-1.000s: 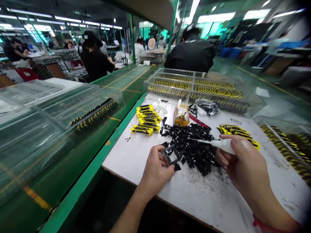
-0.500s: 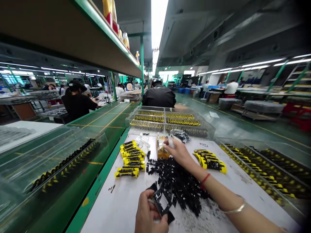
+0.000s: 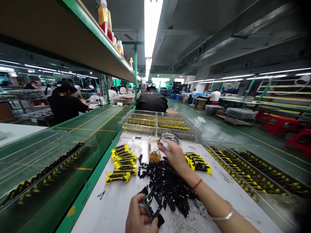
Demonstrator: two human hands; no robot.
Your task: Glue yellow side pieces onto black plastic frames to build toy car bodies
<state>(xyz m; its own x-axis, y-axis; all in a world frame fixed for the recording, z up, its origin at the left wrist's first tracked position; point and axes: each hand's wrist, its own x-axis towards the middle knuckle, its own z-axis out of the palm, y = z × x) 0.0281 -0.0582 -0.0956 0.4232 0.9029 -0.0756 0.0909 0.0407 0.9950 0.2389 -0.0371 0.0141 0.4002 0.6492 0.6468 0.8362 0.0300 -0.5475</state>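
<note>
My left hand (image 3: 141, 216) grips a black plastic frame (image 3: 150, 204) at the bottom of the view, near the front of the white work board (image 3: 116, 200). My right hand (image 3: 176, 158) is shut around a white squeeze bottle (image 3: 165, 146), mostly hidden by the fingers, just over a small amber box (image 3: 154, 152). A loose heap of black plastic pieces (image 3: 165, 187) lies between my hands. Stacked yellow-and-black parts (image 3: 121, 163) lie to its left, with more (image 3: 198, 163) beyond my right wrist.
Acrylic trays of yellow-and-black parts stand behind the board (image 3: 155, 124) and to its right (image 3: 243, 171), with another on the green conveyor belt (image 3: 48, 165) at left. Co-workers sit beyond, one in a black jacket (image 3: 152, 102). A shelf (image 3: 80, 35) with bottles overhangs the belt.
The view has tilted up and swung since the oldest frame. My right hand has moved from beside the black heap to its far side, by the amber box. My left hand keeps the frame.
</note>
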